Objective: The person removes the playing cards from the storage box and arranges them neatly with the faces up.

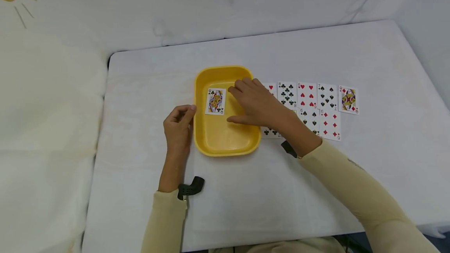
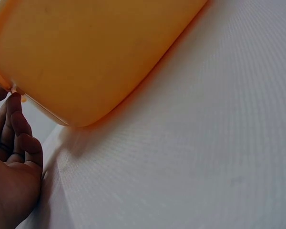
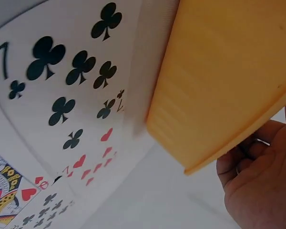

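On the white table (image 1: 147,89), yellow tray (image 1: 225,147) holds one card so far: queen of clubs (image 1: 215,101), face up at its left side. Left hand (image 1: 178,126) has fingers curled against the tray's left rim. Right hand (image 1: 258,102) is flat and spread over the tray, holding nothing. Roughly nine cards (image 1: 318,104) remain laid out right of the tray.
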